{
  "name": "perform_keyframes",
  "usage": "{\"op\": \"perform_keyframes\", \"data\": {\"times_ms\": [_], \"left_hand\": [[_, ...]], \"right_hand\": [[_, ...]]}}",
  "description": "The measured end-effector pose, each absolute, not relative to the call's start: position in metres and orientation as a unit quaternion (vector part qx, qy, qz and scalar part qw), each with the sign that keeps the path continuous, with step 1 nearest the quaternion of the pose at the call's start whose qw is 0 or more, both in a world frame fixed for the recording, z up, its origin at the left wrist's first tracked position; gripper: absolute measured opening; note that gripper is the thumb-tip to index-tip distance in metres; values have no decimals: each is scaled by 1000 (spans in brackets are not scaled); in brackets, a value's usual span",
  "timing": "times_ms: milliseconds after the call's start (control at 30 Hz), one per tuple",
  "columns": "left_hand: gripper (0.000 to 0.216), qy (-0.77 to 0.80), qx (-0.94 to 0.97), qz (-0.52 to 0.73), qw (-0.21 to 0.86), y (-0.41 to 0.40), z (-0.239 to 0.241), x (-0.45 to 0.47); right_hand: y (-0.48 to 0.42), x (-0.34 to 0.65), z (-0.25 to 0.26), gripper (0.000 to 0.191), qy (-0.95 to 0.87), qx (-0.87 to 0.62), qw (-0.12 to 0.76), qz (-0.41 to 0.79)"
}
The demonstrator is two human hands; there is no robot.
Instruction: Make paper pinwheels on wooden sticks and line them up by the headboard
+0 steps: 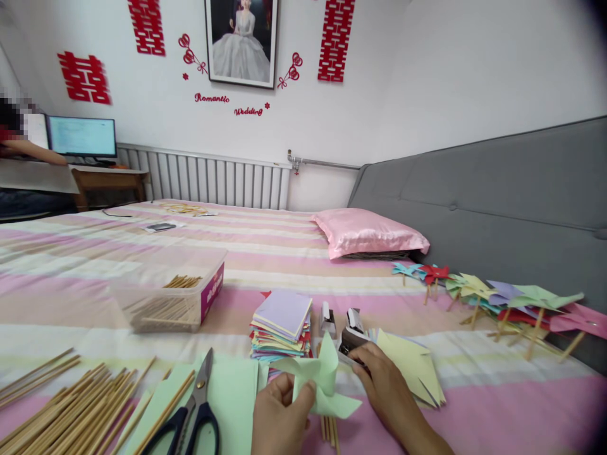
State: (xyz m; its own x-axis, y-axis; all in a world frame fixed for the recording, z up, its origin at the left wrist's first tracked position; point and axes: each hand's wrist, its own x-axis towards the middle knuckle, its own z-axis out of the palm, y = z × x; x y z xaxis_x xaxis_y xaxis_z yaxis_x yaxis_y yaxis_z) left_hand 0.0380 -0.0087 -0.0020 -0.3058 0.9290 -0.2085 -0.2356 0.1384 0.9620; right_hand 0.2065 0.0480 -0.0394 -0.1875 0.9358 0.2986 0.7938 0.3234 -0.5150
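Observation:
My left hand (pixel 284 411) pinches a light green paper pinwheel (pixel 325 379) between thumb and fingers, its folded blades facing up. To its right, my right hand (pixel 391 395) has its fingers drawn together at a small silver-grey box (pixel 351 341) with a dark inside; what the fingertips hold, if anything, is hidden. Just beyond stands another small box (pixel 327 319). A stack of coloured paper squares (pixel 282 322) lies behind my left hand. Yellow paper squares with cut corners (pixel 410 366) rest beyond my right hand. Several thin wooden sticks (pixel 328 433) show below the pinwheel.
Scissors (pixel 199 392) lie on green paper (pixel 234 398), beside many wooden sticks (pixel 80 411). A clear plastic box (pixel 165 309) holds shorter sticks. Finished pinwheels (pixel 512 300) line the right side by the grey headboard (pixel 497 196). A pink pillow (pixel 370 232) lies farther back; a person's arm (pixel 35 151) is at a desk.

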Motion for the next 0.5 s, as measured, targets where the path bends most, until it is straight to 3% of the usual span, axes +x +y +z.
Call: {"op": "perform_keyframes", "data": {"times_ms": [500], "left_hand": [[21, 564, 311, 575, 505, -8, -3, 37]], "right_hand": [[49, 207, -38, 9, -748, -571, 322, 108]]}}
